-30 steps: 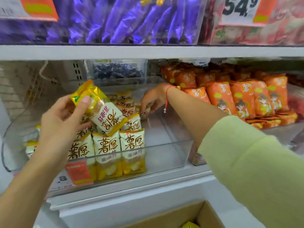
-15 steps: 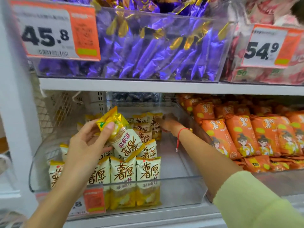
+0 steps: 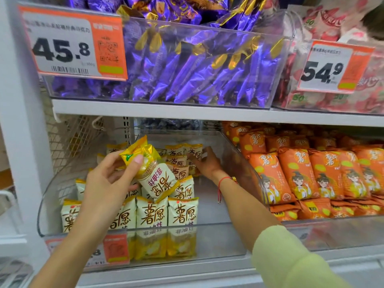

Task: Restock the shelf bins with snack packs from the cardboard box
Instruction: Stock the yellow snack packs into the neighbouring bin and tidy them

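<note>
Clear bin (image 3: 216, 238) on lower shelf held cream-and-yellow snack packs (image 3: 167, 215) upright in rows, left and centre; right part bare. Left hand (image 3: 108, 183) pinched one yellow pack (image 3: 153, 169) upside-down, tilted, above front rows. Right hand (image 3: 207, 163) reached to bin's back, fingers curled round rear pack (image 3: 194, 153); red cord on wrist, green sleeve. Next bin to right (image 3: 332, 231) packed w/ orange packs (image 3: 295, 175). Upper shelf: bin of purple wrappers (image 3: 197, 69), price tags 45.8 (image 3: 68, 44) & 54.9 (image 3: 330, 67). Cardboard box out of view.
</note>
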Motion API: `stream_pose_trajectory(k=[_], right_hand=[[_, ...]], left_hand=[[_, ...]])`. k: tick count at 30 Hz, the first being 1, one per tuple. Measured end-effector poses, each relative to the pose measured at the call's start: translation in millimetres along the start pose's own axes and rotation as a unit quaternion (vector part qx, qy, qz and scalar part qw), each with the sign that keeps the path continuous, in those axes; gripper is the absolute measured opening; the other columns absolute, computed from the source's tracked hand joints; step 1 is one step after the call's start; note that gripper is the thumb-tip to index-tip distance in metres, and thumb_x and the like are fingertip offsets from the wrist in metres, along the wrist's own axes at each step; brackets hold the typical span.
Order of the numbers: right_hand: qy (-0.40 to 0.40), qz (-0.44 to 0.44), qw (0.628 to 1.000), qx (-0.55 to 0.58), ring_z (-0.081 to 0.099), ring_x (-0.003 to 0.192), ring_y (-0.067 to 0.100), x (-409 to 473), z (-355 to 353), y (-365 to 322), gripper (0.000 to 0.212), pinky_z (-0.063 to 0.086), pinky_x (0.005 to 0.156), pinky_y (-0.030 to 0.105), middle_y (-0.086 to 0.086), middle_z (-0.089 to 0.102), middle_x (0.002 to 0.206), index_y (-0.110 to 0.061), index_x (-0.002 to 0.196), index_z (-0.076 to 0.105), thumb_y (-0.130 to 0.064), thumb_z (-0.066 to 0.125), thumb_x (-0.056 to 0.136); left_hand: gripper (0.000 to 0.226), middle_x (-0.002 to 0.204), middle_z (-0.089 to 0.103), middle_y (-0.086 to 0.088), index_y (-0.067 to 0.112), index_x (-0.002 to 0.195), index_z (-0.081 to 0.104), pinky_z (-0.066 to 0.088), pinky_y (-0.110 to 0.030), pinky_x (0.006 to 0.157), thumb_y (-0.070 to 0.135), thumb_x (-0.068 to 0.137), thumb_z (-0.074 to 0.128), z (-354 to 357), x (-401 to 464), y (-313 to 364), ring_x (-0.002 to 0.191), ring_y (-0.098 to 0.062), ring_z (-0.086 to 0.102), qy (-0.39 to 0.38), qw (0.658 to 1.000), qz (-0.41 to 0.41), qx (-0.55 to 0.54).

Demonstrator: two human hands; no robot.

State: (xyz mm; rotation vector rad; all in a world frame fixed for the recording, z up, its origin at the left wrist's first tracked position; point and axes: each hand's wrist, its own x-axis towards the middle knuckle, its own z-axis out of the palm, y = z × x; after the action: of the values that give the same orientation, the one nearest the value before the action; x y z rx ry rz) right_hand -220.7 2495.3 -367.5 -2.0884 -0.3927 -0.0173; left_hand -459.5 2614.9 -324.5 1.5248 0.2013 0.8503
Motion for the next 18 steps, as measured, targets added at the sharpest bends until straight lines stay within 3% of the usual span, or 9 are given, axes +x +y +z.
stream_pose_trajectory(k=[4,10,18], right_hand=[[0.007,0.011,0.999,0.030,0.064,0.095,0.030,-2.0,2.5,1.0,0.055,0.055,0.083,0.048,0.012,0.063,0.110,-0.022,0.104,0.041,-0.059,0.069,0.075],[0.074,0.017,0.997,-0.005,0.062,0.100,0.033,-5.8,7.5,0.1,0.046,0.051,0.085,0.039,0.014,0.065,0.108,-0.018,0.096,0.041,-0.051,0.068,0.080],[0.044,0.031,0.998,0.032,0.063,0.101,0.029,-3.7,4.1,0.6,0.057,0.053,0.087,0.043,0.010,0.065,0.115,-0.014,0.110,0.055,-0.056,0.070,0.076]], left_hand=[[0.027,0.094,0.072,0.007,0.023,0.102,0.066,0.053,-0.012,0.059,0.036,0.078,0.062,0.8,-0.4,0.6,0.083,0.003,0.068,0.000,1.000,-0.003,0.001],[0.028,0.093,0.072,0.008,0.022,0.104,0.066,0.053,-0.013,0.059,0.035,0.080,0.062,1.1,-0.5,0.8,0.084,0.003,0.068,-0.002,1.000,-0.004,0.002],[0.025,0.091,0.072,0.013,0.024,0.103,0.066,0.053,-0.012,0.059,0.035,0.081,0.061,-0.1,-0.3,-0.9,0.084,0.004,0.067,-0.004,1.000,-0.003,-0.006]])
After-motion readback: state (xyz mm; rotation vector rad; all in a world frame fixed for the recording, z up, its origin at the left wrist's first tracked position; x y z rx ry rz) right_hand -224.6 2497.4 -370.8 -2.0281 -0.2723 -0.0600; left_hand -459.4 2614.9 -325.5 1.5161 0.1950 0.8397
